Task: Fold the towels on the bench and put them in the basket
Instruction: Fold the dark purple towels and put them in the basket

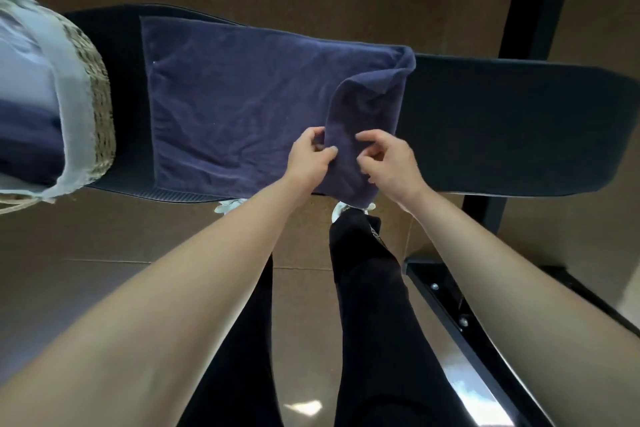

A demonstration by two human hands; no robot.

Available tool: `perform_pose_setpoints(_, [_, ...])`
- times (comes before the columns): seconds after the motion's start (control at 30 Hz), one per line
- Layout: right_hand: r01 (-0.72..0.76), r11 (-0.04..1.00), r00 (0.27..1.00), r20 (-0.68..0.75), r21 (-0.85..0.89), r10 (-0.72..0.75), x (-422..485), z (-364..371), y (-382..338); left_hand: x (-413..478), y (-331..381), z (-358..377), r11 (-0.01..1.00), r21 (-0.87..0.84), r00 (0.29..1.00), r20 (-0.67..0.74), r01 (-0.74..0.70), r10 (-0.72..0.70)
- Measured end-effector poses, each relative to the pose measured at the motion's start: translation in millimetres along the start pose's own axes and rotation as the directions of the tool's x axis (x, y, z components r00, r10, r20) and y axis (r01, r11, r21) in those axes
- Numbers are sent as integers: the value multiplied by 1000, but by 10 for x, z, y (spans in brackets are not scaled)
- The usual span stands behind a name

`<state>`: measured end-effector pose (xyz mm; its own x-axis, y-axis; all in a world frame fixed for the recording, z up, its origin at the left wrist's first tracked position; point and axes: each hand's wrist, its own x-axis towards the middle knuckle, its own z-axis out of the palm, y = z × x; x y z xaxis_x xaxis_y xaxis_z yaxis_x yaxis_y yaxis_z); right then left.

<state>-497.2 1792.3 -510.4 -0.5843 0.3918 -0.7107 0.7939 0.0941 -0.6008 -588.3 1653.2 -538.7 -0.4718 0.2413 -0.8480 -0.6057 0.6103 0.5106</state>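
Head view, looking down. One dark padded bench [519, 121] runs left to right across the scene, and one navy towel [225, 97] lies spread flat over its left and middle part. The towel's right end is turned back toward the near edge as a raised flap [363, 107], which hangs over the near side of the bench. One woven basket [100, 107] with a pale cloth liner [69, 80] stands on the far-left end of the bench, apart from the towel's left edge. It holds what appear to be two folded towels, one pale [20, 55] and one dark [27, 146], though blur makes the count uncertain. Two bare hands meet at the flap's near end. The left hand [308, 158] pinches the flap's left edge between thumb and curled fingers. The right hand [391, 163], fingers curled, pinches the cloth just to the right. The flap lies between and just beyond both hands.
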Motion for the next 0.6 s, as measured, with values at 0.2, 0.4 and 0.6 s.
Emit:
perform_pose_setpoints(0.2, [301, 837, 953, 129, -456, -273, 440, -122, -362, 28, -57, -17, 959, 169, 974, 62, -226, 219])
perform_pose_setpoints(0.4, [410, 483, 895, 444, -774, -47, 818, -93, -821, -111, -44, -82, 900, 254, 934, 48, -355, 355])
perform_pose_setpoints(0.6, [236, 513, 970, 167, -825, -177, 948, -235, -1091, -272, -143, -276, 930, 247, 945, -113, -272, 307])
